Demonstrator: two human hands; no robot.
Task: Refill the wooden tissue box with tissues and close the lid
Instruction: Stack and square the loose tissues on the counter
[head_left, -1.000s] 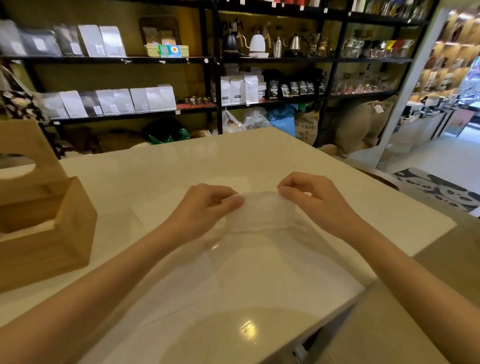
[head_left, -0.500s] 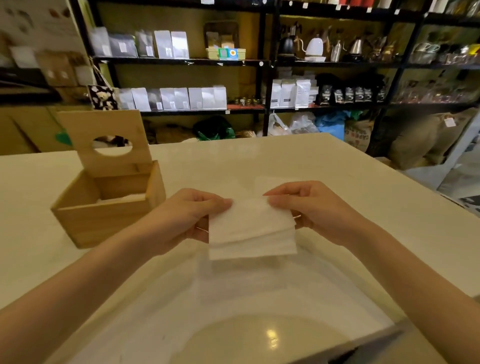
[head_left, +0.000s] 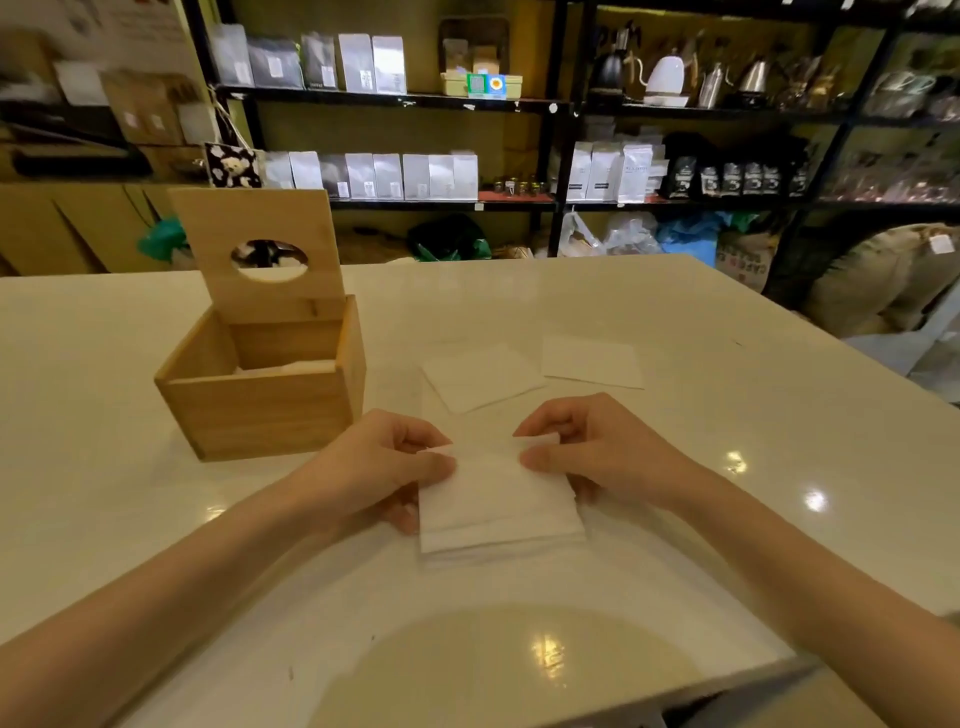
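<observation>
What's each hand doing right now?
Left hand: closed on the tissue stack.
Right hand: closed on the same stack.

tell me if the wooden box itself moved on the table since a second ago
Cannot tell. The wooden box sits further right in view, but the shelves behind shifted right too, so the head turned.

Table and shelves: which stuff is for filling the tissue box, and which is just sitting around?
For the job:
- square wooden tissue box, its holed lid standing open
- white tissue stack held by both hands
- two white tissue piles on the table

Just around:
- silver pouches on the shelves
- white kettle
- brown sacks
</observation>
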